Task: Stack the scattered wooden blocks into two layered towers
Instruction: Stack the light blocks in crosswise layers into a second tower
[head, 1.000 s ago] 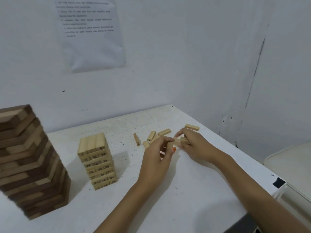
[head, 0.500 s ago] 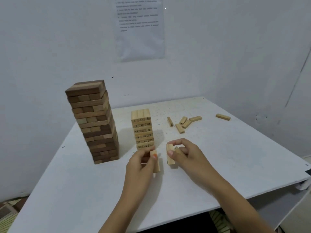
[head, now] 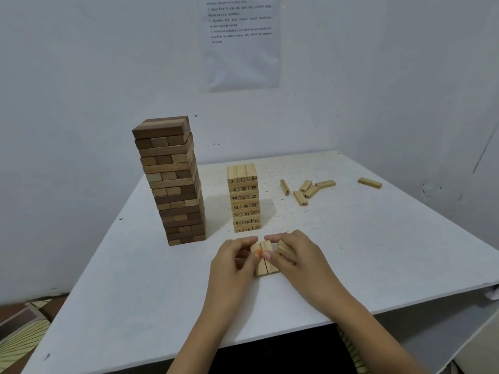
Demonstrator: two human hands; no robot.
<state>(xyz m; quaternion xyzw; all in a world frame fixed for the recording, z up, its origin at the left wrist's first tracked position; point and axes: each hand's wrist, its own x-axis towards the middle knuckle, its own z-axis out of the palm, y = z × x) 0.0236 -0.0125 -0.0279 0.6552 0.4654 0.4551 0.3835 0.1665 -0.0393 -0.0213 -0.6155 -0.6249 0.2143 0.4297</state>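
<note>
Wooden blocks (head: 266, 265), two side by side, lie on the table (head: 378, 252), pinched between the left hand (head: 232, 265) and right hand (head: 305, 265). The right hand's curled fingers also grip a third block (head: 286, 252). Just behind stands the numbered tower (head: 244, 198), with the dark tower (head: 170, 182) to its left. Loose blocks (head: 305, 190) lie farther right.

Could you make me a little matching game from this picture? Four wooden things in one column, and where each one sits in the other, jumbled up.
Things
1. tall dark brown wooden block tower
2. short pale wooden tower with printed numbers
3. lone pale wooden block
4. pale wooden blocks laid side by side

Places
A. alone, towards the far right edge
B. held between the person's left hand and right hand
C. furthest left on the white table
D. mid-table, just beyond the hands

Pairs: 1-C, 2-D, 3-A, 4-B
</note>
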